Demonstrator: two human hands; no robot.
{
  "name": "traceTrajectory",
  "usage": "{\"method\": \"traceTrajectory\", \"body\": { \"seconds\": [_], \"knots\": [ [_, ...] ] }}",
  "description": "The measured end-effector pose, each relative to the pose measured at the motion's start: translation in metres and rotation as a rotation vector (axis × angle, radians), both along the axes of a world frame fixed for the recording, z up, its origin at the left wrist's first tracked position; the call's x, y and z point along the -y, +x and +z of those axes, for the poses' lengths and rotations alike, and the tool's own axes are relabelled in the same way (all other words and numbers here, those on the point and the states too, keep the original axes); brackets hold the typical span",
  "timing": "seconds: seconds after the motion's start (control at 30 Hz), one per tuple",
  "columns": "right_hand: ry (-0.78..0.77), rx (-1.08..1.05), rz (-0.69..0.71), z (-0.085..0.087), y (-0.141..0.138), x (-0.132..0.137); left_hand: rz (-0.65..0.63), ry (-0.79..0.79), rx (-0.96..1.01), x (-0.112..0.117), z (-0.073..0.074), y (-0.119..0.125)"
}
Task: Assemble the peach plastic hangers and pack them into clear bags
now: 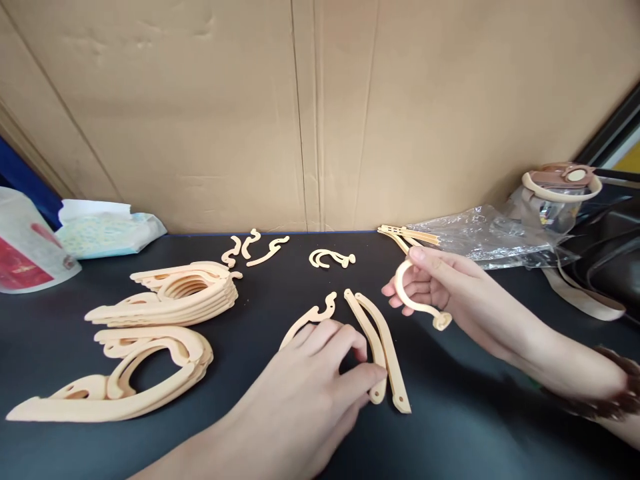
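My right hand pinches a cream plastic hanger hook between thumb and fingers, its round knob end hanging down. My left hand is low over the table, fingers curled and thumb against a curved hanger arm. A second curved hanger arm lies along its right side. Beyond my left knuckles, a notched hanger piece shows, partly covered by the hand. Several loose hooks lie farther back in the middle.
On the left are two stacks of folded cream hangers. Small notched pieces lie behind them. Tissue pack and paper roll stand far left. At right are long strips, clear plastic bag, drinking bottle and black bag.
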State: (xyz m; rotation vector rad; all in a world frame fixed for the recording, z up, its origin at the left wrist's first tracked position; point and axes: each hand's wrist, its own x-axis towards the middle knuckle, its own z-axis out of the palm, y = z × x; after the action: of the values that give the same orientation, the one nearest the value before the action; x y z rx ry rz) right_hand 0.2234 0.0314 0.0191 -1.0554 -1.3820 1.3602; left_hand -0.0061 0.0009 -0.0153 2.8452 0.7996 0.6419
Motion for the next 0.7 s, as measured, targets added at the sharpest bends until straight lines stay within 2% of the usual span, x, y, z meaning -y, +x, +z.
{"method": "traceTrajectory", "body": {
  "seconds": [0.1,0.2,0.33,0.43,0.6,0.7],
  "knots": [
    [-0.105,-0.068,0.038,-0.001,-0.001,0.000,-0.100,0.105,0.015,-0.011,-0.004,-0.005],
    [-0.135,-0.061,0.076,0.000,-0.003,0.002,-0.155,0.207,0.011,-0.017,-0.005,-0.007],
    [-0.050,0.044,0.032,-0.002,-0.003,0.006,-0.139,0.304,-0.103,-0.012,-0.003,-0.005],
    [0.000,0.086,-0.004,-0.004,-0.004,0.007,-0.147,0.368,-0.145,-0.007,0.004,-0.005],
    [0.084,0.078,-0.068,-0.005,-0.005,0.008,-0.197,0.468,-0.117,0.000,0.021,-0.006],
    [0.136,0.147,-0.088,-0.006,-0.005,0.008,-0.192,0.551,-0.040,0.004,0.025,-0.009]
  ]
}}
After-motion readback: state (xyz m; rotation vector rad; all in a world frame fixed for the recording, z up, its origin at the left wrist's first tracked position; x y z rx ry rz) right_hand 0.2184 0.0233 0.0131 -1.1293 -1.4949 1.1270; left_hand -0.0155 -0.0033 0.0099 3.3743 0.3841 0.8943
